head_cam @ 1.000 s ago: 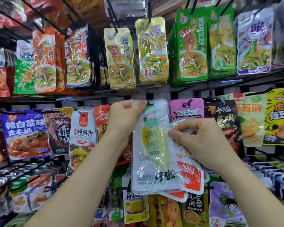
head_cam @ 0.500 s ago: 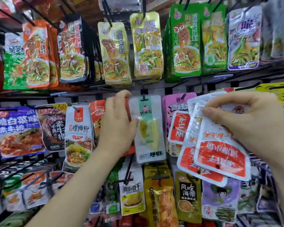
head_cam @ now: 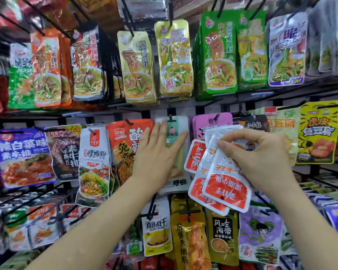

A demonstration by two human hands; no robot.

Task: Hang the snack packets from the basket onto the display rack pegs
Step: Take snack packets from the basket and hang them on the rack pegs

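Resting the left hand [head_cam: 156, 158] flat on the white-and-green snack packet [head_cam: 179, 166], in the middle row of the display rack [head_cam: 27, 114]. Showing that packet's top at a black peg [head_cam: 170, 119], apparently threaded onto it, though blur is hiding the hole itself. Spreading the left grip wide, fingers straight and pointing up, curling round nothing. Covering the packet's left half with the palm and overlapping the red packet [head_cam: 125, 141] just to the left.

Pinching a fan of red-and-white packets [head_cam: 226, 190] in the right hand [head_cam: 261, 158], thumb and forefinger closing the right grip on their upper edges. Holding that fan just right of the hung packet and nearer than the rack, print upside down, lower corners drooping. Partly covering a pink packet [head_cam: 213, 123] on the next peg to the right.

Facing, further left in the same row, a white noodle packet [head_cam: 94, 162], a dark packet [head_cam: 66, 151] and a blue packet [head_cam: 21, 152]; further right, a yellow packet [head_cam: 318, 133]. Looking up at a higher row of gold packets [head_cam: 176, 59] and green packets [head_cam: 219, 53] hanging in stacks. Looking down at a lower row with a white-and-yellow packet [head_cam: 157, 232], a black seaweed packet [head_cam: 222, 236] and a purple packet [head_cam: 260, 232].
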